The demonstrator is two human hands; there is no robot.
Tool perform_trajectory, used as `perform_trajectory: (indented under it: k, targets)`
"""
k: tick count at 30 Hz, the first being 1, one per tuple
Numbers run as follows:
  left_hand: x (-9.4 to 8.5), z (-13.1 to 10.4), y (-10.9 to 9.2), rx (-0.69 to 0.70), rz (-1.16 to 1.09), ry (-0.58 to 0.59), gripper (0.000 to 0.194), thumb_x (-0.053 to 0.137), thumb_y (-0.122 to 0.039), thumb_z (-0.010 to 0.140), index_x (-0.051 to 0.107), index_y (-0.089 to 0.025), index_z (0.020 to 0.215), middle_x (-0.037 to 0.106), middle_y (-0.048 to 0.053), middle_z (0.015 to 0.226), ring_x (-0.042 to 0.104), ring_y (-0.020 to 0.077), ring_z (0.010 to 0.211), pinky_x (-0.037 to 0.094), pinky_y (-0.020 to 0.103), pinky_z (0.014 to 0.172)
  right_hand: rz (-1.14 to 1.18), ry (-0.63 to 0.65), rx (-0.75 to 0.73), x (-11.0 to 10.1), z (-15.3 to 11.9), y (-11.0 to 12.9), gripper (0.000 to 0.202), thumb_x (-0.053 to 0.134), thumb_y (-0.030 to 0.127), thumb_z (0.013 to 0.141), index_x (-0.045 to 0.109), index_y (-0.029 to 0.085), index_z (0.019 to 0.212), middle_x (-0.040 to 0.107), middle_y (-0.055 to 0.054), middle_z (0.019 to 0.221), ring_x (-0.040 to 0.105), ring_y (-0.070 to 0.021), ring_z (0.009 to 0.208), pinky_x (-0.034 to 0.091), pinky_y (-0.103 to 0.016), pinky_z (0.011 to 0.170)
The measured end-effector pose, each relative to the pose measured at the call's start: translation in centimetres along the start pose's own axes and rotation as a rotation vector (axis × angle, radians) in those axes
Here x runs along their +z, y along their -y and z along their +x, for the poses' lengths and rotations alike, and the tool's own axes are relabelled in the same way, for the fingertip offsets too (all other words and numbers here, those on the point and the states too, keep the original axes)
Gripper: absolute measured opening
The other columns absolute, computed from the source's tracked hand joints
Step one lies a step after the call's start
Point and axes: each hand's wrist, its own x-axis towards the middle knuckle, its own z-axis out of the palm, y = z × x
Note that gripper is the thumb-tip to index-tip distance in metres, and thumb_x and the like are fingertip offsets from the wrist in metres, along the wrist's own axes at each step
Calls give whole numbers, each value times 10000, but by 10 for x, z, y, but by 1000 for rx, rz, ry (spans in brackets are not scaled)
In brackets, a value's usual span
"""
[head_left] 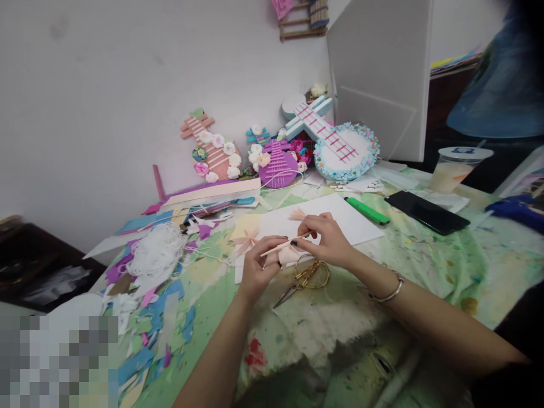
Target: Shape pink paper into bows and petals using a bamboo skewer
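Table cover (pixel 425 272), green-patterned and paint-stained, forms the work surface; a pale upright panel (pixel 378 73) stands behind it at rear right; a turquoise-and-white lute model (pixel 340 150) leans at the rear, its round body edged with small pieces; a pink lute model (pixel 221 157) with paper roses stands at rear left; a purple lute model (pixel 276 170) stands between the two.

White sheet (pixel 357 226) lies at centre, beneath and beyond the hands; blue paper scraps (pixel 136 365) and a tangle of white string (pixel 155 252) lie to its left; a black smartphone (pixel 427 212) lies to its right, with a lidded drink cup (pixel 450 173) behind.

Right hand (pixel 327 241): thumb and fingers pinched on the upper end of a thin pale stick (pixel 276 247); left hand (pixel 261 266): thumb and fingers closed on a pale pink paper piece (pixel 289 256), against the stick's lower part; the stick slants above the sheet's front part.

Gold-handled scissors (pixel 300 281) lie just below the hands; a green tool (pixel 366 211) rests by the sheet's right edge; a peach paper flower (pixel 246 242) lies near the left hand.
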Motion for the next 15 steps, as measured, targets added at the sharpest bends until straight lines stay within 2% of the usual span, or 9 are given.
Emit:
perform_trajectory:
  k: [7,15]
  targets:
    - [0,0,0,-39,-121,-25,341,617,-133,634,678,-156,969,660,89,1004,593,245,953,458,304,798,57,-39,57,1,0,-2,236,633,377,775,557,165,703,594,26,709,458,-84,590,259,-301,760]
    - [1,0,0,-43,-146,-15,277,682,-164,643,681,-182,919,665,66,999,596,239,973,445,309,841,69,-25,65,3,1,-1,212,646,346,757,567,162,689,590,29,694,462,-78,586,284,-305,756]
